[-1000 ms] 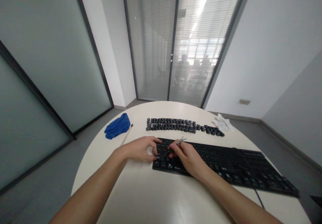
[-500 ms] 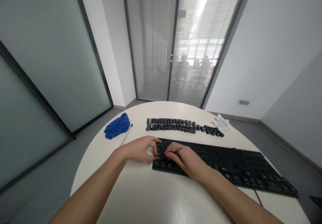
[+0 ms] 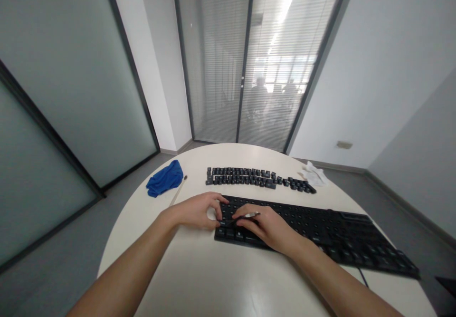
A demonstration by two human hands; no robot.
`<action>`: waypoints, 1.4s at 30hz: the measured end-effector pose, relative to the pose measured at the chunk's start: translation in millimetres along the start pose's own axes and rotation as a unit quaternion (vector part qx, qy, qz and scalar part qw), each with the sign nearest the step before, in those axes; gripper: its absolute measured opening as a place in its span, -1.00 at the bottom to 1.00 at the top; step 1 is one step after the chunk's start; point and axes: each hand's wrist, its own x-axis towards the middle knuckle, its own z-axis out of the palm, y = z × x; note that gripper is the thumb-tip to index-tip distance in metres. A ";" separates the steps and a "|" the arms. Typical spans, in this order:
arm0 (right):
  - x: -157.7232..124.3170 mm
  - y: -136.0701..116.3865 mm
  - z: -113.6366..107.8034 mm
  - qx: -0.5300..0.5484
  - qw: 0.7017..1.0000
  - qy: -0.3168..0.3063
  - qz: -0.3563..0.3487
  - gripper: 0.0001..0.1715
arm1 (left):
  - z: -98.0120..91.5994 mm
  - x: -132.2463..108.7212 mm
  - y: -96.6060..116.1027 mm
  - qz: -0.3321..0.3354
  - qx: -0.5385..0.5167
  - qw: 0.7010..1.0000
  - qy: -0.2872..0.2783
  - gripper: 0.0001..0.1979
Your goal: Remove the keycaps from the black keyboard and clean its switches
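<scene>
A black keyboard (image 3: 302, 217) lies at a slant across the table, its upper rows stripped of keycaps and the nearer rows at the left front and right still capped. Over its left end curls my left hand (image 3: 199, 211), thumb and fingers closed on that edge. My right hand (image 3: 269, 224) pinches a slim pointed tool (image 3: 252, 215) with a shiny metal end; its exact kind is unclear. The tool's dark tip points left, low among the keys by my left thumb. Beyond the keyboard, loose black keycaps (image 3: 242, 179) sit in two rows.
A blue cloth (image 3: 165, 179) lies at the left of the round white table (image 3: 213, 274), beside a thin stick brush (image 3: 180, 189) with a dark tip. White crumpled tissue (image 3: 313, 173) rests at the far right. A cable (image 3: 363, 277) runs from the keyboard's near side.
The tool in my right hand has tipped lower, so more of its length and its shiny end shows. My left hand stays at the keyboard's left end. The view has shifted slightly.
</scene>
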 end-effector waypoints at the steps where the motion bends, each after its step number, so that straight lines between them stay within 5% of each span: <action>1: 0.5 -0.5 0.1 0.004 1.000 -0.003 -0.001 -0.73 | 0.1 0.1 -0.2 0.001 -0.001 1.000 0.001 -0.87; 14: -0.5 5.5 -2.6 0.076 0.994 0.016 0.071 -0.73 | 2.1 -0.5 -5.5 0.006 -0.012 1.000 0.008 -0.87; 42: -0.5 -0.5 -2.6 0.108 0.989 0.025 0.100 -0.76 | 10.5 -2.6 -8.7 -0.007 -0.058 0.998 0.028 -0.83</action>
